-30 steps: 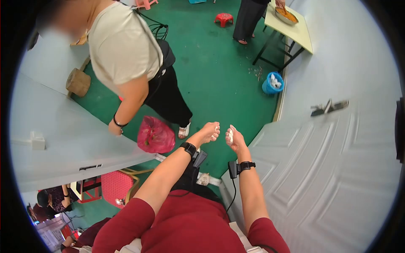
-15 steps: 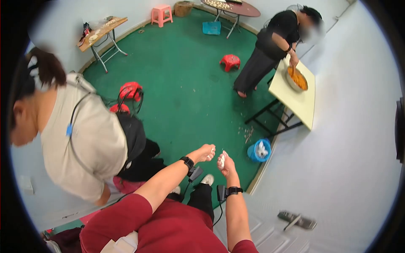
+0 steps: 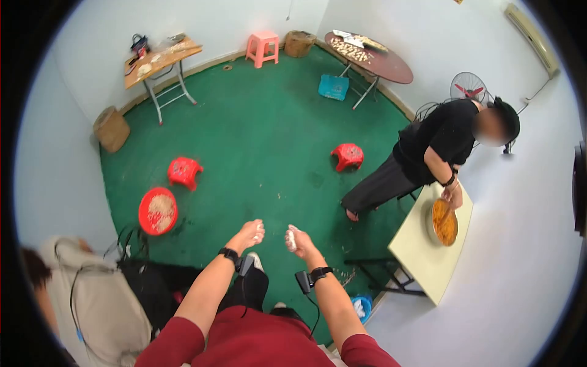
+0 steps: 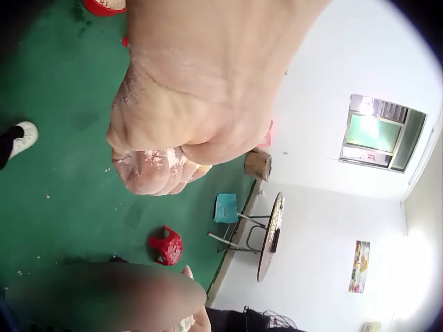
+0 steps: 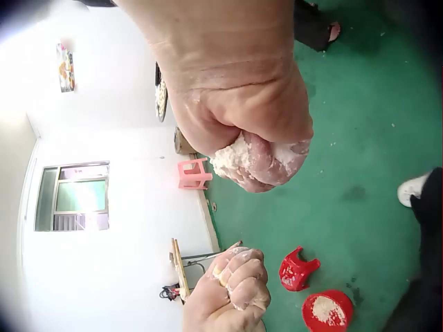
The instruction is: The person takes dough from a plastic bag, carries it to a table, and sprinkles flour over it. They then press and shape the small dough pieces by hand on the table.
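My left hand (image 3: 249, 233) is held in front of me over the green floor, its fingers curled into a fist. White powder coats those fingers, and a small yellowish bit shows by them in the left wrist view; the inside of the palm is hidden. A short gap to the right, my right hand (image 3: 298, 240) is curled too. It grips a white floury clump (image 5: 232, 156), crumbly at the surface, which sticks out beside the thumb. Both hands hang in the air, apart from each other and from any table.
A red basin (image 3: 144, 214) of pale crumbs and red stools (image 3: 348, 156) are on the floor. At right, a person in black (image 3: 443, 134) works at a bowl of orange food (image 3: 445, 223) on a pale table (image 3: 422, 269). Another person (image 3: 92, 306) is close at left.
The view has swung from the doorway into the room, bringing the tables and red basin into sight. The person in beige now stands lower left. Both hands stay curled.
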Demonstrator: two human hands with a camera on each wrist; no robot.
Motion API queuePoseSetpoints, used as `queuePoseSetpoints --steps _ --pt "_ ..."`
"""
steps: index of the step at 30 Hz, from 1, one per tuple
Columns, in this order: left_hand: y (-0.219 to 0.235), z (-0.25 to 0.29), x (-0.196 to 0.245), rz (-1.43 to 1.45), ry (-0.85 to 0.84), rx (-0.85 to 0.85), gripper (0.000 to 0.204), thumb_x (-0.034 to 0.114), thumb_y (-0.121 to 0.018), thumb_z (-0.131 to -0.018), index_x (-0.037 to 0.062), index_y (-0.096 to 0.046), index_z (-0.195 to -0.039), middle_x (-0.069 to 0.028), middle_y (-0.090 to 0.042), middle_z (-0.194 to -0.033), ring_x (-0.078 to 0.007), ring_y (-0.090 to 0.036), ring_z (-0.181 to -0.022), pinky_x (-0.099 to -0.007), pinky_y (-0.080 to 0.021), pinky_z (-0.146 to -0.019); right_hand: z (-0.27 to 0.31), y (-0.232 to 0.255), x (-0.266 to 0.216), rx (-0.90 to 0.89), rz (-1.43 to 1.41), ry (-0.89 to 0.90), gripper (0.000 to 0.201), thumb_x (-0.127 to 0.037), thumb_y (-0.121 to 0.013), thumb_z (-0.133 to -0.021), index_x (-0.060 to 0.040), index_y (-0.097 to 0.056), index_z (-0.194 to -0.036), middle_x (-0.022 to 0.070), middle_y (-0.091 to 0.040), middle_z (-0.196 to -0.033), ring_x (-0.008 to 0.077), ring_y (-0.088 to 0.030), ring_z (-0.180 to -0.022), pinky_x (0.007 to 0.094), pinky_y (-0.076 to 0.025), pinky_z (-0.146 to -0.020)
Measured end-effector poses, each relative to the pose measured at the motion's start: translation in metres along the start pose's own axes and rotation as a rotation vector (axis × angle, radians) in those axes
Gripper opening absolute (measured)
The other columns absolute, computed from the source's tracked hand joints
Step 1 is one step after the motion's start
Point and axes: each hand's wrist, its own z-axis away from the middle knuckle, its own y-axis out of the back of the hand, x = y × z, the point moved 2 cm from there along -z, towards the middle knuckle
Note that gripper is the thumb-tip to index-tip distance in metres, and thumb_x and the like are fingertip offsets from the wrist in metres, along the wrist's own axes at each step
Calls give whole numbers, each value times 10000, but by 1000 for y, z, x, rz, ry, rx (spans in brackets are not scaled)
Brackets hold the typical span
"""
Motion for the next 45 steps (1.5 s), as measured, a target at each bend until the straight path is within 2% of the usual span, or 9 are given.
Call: queuePoseSetpoints --steps 4,5,12,17,19,28,33,39,45 --pt "15 -72 118 50 31 -20 317 276 -483 -976 172 -406 -686 46 -339 -534 -82 -291 -390 -235 -221 -322 -113 -37 -64 -5 -5 20 234 -304 -530 -1018 -145 -549 -847 -14 -518 -637 117 -494 -477 236 -381 -377" --pt "23 -94 149 41 -2 56 310 278 -475 -983 174 -407 -700 40 -354 -541 -81 -293 -393 -238 -215 -328 -143 -53 -84 -30 32 30 245 -313 -537 -1014 -142 -549 -839 -19 -520 -635 111 -497 -480 232 -385 -379" --pt "29 -187 367 7 -23 33 322 291 -453 -994 174 -398 -699 35 -339 -543 -86 -273 -395 -237 -213 -336 -289 -154 -236 -98 97 -6 301 -358 -524 -1015 -144 -531 -803 -29 -523 -662 84 -489 -491 221 -332 -354" --pt "3 -261 512 40 -87 89 327 283 -463 -991 187 -395 -686 31 -364 -546 -85 -283 -390 -240 -206 -329 -397 -188 -369 -125 95 -29 314 -367 -508 -1017 -134 -519 -806 -27 -516 -660 93 -475 -493 225 -316 -351" --pt "29 -290 572 20 -95 121 348 282 -449 -998 195 -392 -666 33 -363 -537 -82 -287 -389 -240 -207 -326 -455 -219 -395 -133 132 -42 314 -362 -504 -1018 -138 -514 -798 -27 -516 -660 93 -477 -493 226 -318 -350" --pt "28 -396 840 200 -226 198 371 276 -445 -1004 201 -387 -645 56 -322 -520 -79 -298 -391 -222 -214 -325 -665 -323 -633 -279 221 -104 331 -368 -470 -1034 -122 -520 -819 -12 -509 -670 92 -469 -487 221 -324 -351" --pt "-2 -477 978 126 -249 305 399 279 -424 -1009 216 -367 -619 62 -285 -503 -80 -271 -389 -221 -212 -319 -772 -366 -765 -334 169 -87 314 -366 -494 -1026 -118 -509 -834 -11 -502 -681 89 -469 -495 209 -306 -341" --pt "-64 -647 1153 85 -176 143 338 289 -446 -996 192 -402 -676 52 -320 -524 -79 -278 -396 -230 -210 -327 -919 -366 -930 -345 21 -20 318 -369 -499 -1023 -116 -512 -831 -10 -507 -679 89 -470 -490 211 -304 -339" --pt "-223 -816 1319 -176 -63 114 350 315 -453 -1002 182 -389 -684 47 -335 -535 -81 -301 -396 -230 -210 -324 -1039 -305 -1120 -192 -108 43 240 -341 -489 -1029 -145 -532 -899 -14 -526 -690 103 -487 -493 222 -342 -354"
